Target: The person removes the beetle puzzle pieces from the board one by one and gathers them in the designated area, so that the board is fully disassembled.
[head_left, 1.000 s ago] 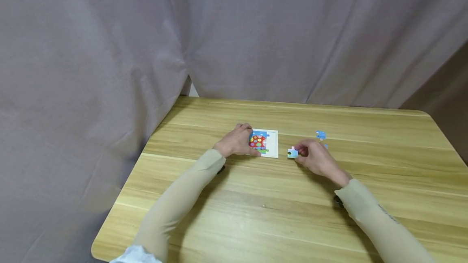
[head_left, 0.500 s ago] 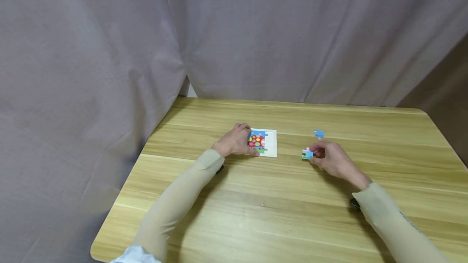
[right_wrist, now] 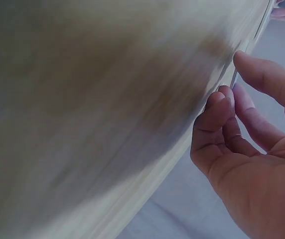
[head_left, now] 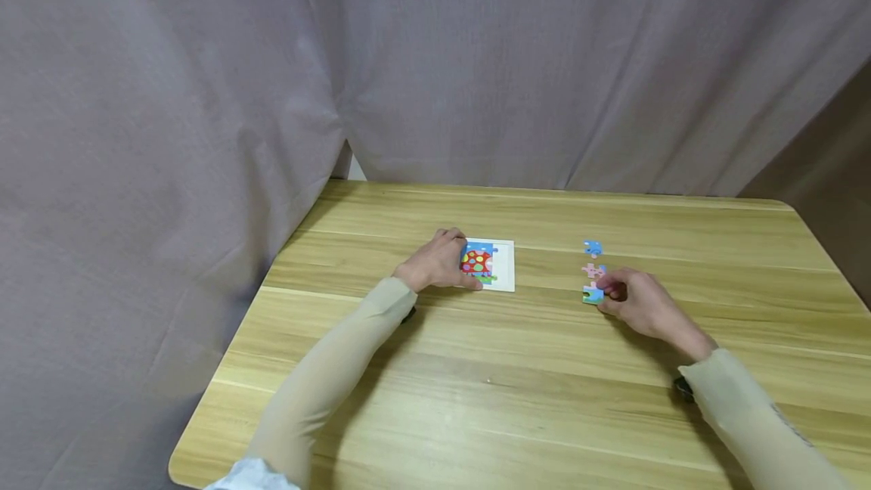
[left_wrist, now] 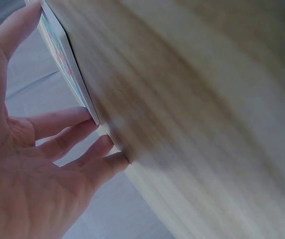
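Note:
My left hand (head_left: pixel 438 262) holds the left side of a white-bordered jigsaw puzzle board (head_left: pixel 505 266), thumb at the near edge and fingers at the far corner. In the left wrist view the board (left_wrist: pixel 75 67) lies flat on the wood, spanned by thumb and fingertips. A red, spotted picture (head_left: pixel 476 261) fills its left part; the right part shows bare white. To the right, my right hand (head_left: pixel 640 301) pinches a blue and green puzzle piece (head_left: pixel 592 295) by its right side, low over the table. In the right wrist view the curled fingers mostly hide that piece.
A pink puzzle piece (head_left: pixel 590 271) lies just beyond the held one, with a blue piece (head_left: pixel 593 248) farther back. The wooden table (head_left: pixel 503 414) ends at a grey curtain (head_left: pixel 463 66) behind and on the left.
My right hand has moved right with the blue and green piece, away from the board, and the pink piece has come into view. The left hand stays on the board.

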### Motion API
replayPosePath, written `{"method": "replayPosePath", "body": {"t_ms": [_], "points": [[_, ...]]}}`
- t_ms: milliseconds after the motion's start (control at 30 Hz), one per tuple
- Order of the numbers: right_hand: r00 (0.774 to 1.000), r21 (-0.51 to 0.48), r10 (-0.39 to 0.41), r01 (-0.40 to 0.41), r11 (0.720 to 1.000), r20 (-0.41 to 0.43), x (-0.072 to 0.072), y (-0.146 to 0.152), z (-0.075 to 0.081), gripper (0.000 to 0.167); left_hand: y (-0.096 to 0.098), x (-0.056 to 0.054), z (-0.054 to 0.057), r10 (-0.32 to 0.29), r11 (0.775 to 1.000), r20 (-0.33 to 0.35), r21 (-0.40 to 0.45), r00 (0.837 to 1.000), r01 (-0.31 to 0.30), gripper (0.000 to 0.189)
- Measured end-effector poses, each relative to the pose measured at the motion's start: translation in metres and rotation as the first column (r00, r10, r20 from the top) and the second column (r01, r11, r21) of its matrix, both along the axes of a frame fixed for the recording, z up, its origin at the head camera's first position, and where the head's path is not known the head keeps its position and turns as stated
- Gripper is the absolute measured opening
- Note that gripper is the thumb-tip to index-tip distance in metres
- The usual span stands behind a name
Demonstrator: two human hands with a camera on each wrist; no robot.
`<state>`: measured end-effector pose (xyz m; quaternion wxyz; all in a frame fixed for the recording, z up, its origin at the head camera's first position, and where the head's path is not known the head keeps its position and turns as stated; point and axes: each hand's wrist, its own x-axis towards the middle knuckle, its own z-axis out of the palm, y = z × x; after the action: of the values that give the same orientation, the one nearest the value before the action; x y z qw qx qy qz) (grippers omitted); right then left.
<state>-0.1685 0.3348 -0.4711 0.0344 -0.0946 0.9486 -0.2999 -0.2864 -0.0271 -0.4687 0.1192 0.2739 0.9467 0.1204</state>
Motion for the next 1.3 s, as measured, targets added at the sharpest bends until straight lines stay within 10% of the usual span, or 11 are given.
{"method": "replayPosePath", "body": {"t_ms": [1300], "points": [[0.983,-0.067,0.0,0.013,0.998,0.182,-0.007,0.02,0.003,0.032,-0.001,-0.003,-0.002,-0.02,1.0,-0.027,-0.023,0.999,0.019,0.092]]}}
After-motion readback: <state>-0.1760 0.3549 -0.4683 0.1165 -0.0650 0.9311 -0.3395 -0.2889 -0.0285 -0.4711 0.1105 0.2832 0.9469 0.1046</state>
